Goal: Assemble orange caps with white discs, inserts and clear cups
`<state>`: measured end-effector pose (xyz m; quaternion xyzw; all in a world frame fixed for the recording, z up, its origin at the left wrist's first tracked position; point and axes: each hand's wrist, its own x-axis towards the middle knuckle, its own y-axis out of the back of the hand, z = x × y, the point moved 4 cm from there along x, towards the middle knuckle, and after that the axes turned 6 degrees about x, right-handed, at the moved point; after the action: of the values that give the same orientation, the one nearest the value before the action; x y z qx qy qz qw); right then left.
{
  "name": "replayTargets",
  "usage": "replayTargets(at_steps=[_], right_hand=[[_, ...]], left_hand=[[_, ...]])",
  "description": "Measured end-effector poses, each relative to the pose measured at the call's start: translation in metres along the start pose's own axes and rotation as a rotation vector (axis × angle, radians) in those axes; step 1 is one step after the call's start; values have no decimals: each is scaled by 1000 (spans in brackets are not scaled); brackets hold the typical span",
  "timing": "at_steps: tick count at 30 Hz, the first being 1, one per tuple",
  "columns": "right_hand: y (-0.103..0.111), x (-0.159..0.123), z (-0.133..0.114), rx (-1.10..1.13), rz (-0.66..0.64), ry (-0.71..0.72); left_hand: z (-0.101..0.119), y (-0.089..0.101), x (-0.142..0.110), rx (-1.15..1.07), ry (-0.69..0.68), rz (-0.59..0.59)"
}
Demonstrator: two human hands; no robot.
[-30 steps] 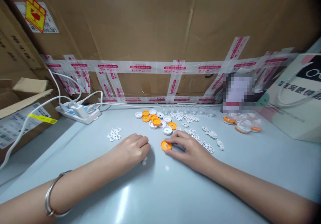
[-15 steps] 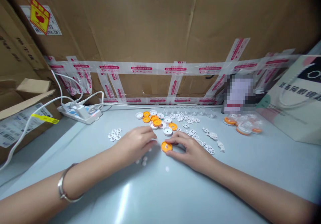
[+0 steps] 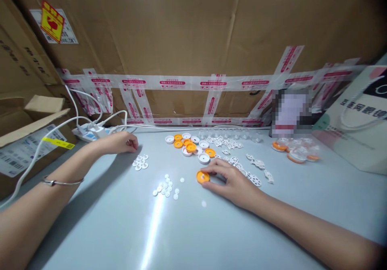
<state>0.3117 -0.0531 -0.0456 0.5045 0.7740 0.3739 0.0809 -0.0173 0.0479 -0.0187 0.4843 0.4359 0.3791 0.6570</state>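
Note:
My right hand (image 3: pixel 228 180) grips the rim of a round orange plastic base (image 3: pixel 202 177) between thumb and fingers; a small white piece sits in its middle. The base rests on the table or just over it. At the left, my left hand (image 3: pixel 121 142) is raised near the power strip with its fingers curled in; whatever they hold, if anything, is hidden. Just below that hand lies a group of white stemmed discs (image 3: pixel 141 162). Between the hands, small white gears (image 3: pixel 165 187) are scattered. Behind the orange base is a cluster of white round bases (image 3: pixel 203 158) and orange ones (image 3: pixel 210 152).
White openwork plastic pieces (image 3: pixel 254 179) lie beyond my right hand, with clear domes (image 3: pixel 238 135) in a row behind. Assembled clear-topped pieces (image 3: pixel 296 155) stand at right beside a paper bag (image 3: pixel 350 129). A power strip (image 3: pixel 86 132), cables and an open carton (image 3: pixel 33 141) are at left.
My left hand has moved left and away from the orange base, past the stemmed discs, uncovering the small gears. My right hand still holds the base in nearly the same place.

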Motion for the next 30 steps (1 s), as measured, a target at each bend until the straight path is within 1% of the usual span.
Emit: replayTargets(at_steps=[3,7,11,17,21,23,25,27,28,30], right_hand=[[0,0,-1,4,-4,7],[0,0,-1,11,-12,-1],[0,-1,0,15,-22,-9],[0,-1,0,19,-19,2],[0,-1,-2,16,-22,1],[0,-1,-2,14,-22,-2],[0,-1,-2,14,-22,-7],[0,-1,-1,19,-23,-10],[0,-1,-1,22,-25,-13],[0,-1,-1,31,-29,-16]], left_hand=[[4,0,0,-4,12,3],[3,-2,0,-17,23,-1],[3,-3,-2,-45,43,-31],[14,7,-12,-255,68,-35],[12,5,-12,-305,78,-60],[10,4,-10,-297,62,-40],[13,6,-9,-289,43,23],[26,10,-12,-312,8,99],[38,12,-14,-337,-24,134],[72,13,-22,-361,-122,222]])
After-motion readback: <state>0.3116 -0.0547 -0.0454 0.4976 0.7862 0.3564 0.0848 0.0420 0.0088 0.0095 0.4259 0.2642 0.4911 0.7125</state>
